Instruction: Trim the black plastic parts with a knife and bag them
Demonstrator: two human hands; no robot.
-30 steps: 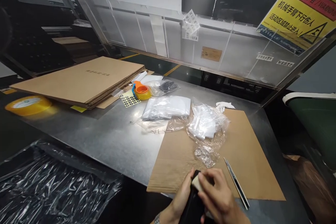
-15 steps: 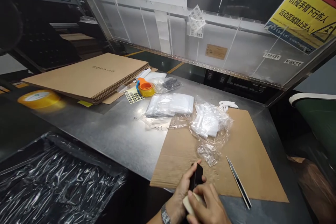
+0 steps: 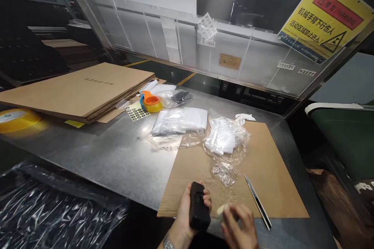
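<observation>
Over the far right of the metal table (image 3: 122,167), a yellow sign (image 3: 324,19) carried a red band reading "警告 / WARNING", with "机械手臂下行伤人" and "活动区域禁止进入!" in black below it. The finer print along its blue foot was too small to read, as were the characters on two small white labels (image 3: 285,66) just left of and below it. Dark characters were printed on the top sheet of the cardboard stack (image 3: 78,89) at the left, and they could not be read with certainty. Half a second earlier the two hands had been together, the pale piece (image 3: 222,209) against the black block (image 3: 199,208); now they were apart, and the block had been turned to show a dull face with a round mark (too dark to make out). The left hand (image 3: 183,212) was closed around the block, fingers curled over its right edge, at the near edge of the cardboard sheet (image 3: 263,155). The right hand (image 3: 241,227), blurred and partly curled, pinched the pale piece between its fingertips, to the block's right. Farther right, the craft knife (image 3: 257,201) still lay slantwise across the sheet's near edge, and the clear plastic bag (image 3: 224,136) still rested beyond the hands.
</observation>
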